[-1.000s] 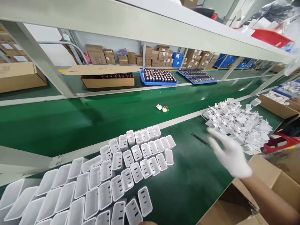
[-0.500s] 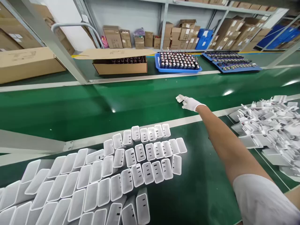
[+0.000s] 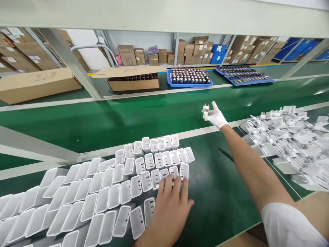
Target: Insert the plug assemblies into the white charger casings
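A: Small white plug part [image 3: 205, 112] pinched in gloved right hand [image 3: 216, 116], up over the green belt [image 3: 102, 120], past the worktop's far edge.

B: Yep. Bare left hand [image 3: 168, 206] flat and open on the white casings [image 3: 144, 171] near the front edge, well short of that part, so right is nearer.

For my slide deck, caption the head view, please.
Gloved right hand lifts small plug parts; bare left hand rests on white housings.

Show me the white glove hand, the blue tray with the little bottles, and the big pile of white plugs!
right hand [image 3: 217, 117]: head view, on the gloved palm.
blue tray [image 3: 168, 76]: head view, on its left rim.
pile of white plugs [image 3: 290, 135]: head view, on the heap's middle.
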`<control>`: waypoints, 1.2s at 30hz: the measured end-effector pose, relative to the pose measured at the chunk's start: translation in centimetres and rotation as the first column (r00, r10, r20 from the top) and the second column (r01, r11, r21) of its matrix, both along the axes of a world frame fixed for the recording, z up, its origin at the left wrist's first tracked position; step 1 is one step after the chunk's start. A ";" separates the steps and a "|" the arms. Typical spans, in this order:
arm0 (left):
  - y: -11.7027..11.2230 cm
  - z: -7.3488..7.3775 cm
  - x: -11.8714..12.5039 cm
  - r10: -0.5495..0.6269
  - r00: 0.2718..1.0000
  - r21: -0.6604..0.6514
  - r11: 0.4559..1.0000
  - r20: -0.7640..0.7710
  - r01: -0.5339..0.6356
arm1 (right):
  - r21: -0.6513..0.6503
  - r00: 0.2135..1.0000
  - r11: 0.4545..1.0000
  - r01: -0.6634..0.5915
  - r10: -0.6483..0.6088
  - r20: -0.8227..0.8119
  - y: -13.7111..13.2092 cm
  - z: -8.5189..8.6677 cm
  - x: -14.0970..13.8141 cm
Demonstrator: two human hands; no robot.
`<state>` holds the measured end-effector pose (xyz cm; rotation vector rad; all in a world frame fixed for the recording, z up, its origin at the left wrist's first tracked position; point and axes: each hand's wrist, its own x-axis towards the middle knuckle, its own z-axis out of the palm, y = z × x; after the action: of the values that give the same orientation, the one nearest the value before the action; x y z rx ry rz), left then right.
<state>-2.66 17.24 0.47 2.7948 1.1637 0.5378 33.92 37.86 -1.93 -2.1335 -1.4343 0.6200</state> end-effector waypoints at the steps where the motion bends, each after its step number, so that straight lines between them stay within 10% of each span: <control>1: 0.3 -0.4 1.4 0.041 0.999 0.049 0.998 -0.028 -0.040 | 0.119 0.968 0.993 0.021 0.009 -0.251 -1.6 0.7 -0.8; 4: 1.1 -1.5 4.7 0.090 0.992 0.094 0.992 -0.092 -0.082 | 0.310 0.599 0.930 0.197 0.136 -0.789 -7.4 3.4 -3.8; 8: 1.0 -1.5 6.2 0.051 0.994 0.022 0.999 -0.096 -0.049 | 0.302 0.367 0.939 0.166 0.225 -0.902 -15.2 6.6 -7.4; 14: -0.2 -0.3 2.2 -0.467 0.883 -0.219 0.868 -0.052 0.446 | 0.257 0.402 0.959 0.121 0.190 -0.896 -24.8 8.8 -10.3; 18: -0.9 -1.1 -1.9 -0.564 0.825 -0.301 0.783 0.027 0.545 | 0.295 0.437 0.955 0.006 0.263 -0.860 -29.2 8.9 -12.5; 26: -8.2 -4.3 -1.9 0.118 0.954 -0.451 0.892 0.277 0.021 | 0.338 0.438 0.937 -0.085 0.340 -0.832 -32.4 6.5 -16.3; 36: -6.2 -6.0 -2.7 0.197 0.904 -0.746 0.644 0.378 0.172 | 0.368 0.537 0.887 -0.278 0.461 -0.706 -31.4 3.4 -19.5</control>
<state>-5.38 11.06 -5.54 1.8047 0.9839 0.4677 14.42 6.46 1.50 -1.0869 -1.3238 1.3003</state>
